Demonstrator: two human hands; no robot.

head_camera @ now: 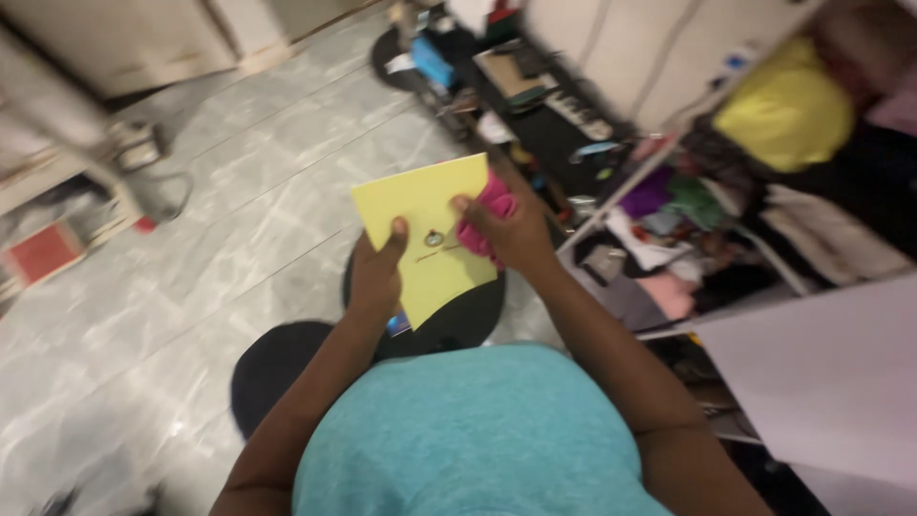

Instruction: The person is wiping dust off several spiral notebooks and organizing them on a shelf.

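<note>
Yellow card: L hand grip clamped on lower edge, steadying it flat. R hand grip closed on pink cloth, thumb pinning card's right side. Small ring lies between grips.

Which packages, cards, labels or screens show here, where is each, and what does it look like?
Yellow card: held by left hand and right hand, rectangular, plain, with a small round object on it.
Red-faced flat box: far left on the floor, square.
Blue packet: top centre, blurred.
No screens are visible.

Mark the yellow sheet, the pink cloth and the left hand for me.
yellow sheet [420, 205]: head view, on its bare upper middle.
pink cloth [495, 203]: head view, on the fold above the fingers.
left hand [377, 272]: head view, on the back of the hand.
</note>
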